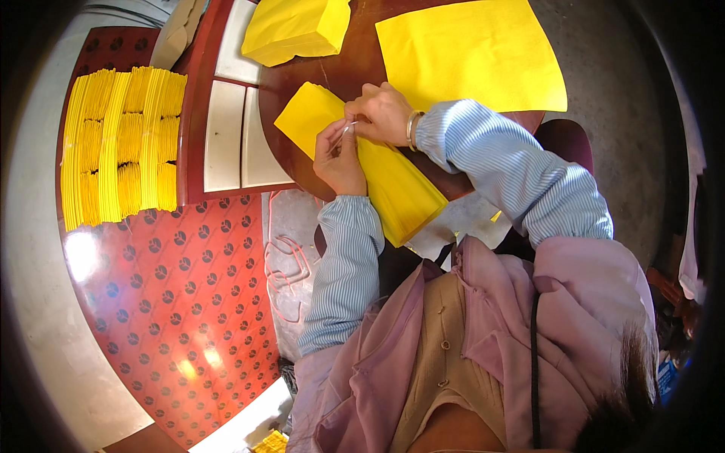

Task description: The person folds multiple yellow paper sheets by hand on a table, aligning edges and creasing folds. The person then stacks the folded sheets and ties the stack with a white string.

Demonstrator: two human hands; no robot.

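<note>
A long folded bundle of yellow paper [408, 192] lies aslant across the edge of the dark red table, its near end jutting out toward my lap. Over its middle, my left hand [340, 160] and my right hand [384, 113] meet with fingertips pinched together. Between them shows a thin white string [350, 125], held in both pinches. Whether it passes all the way round the bundle is hidden. My right wrist wears a bracelet [412, 128], and striped sleeves cover both forearms.
Beyond my hands lie a flat yellow sheet or stack [472, 57] and a thick yellow stack [298, 30]. White drawer fronts [225, 136] stand at the left. Several bundles of folded yellow paper [124, 143] rest on a red patterned board [189, 302]. A pink cord [291, 264] lies below.
</note>
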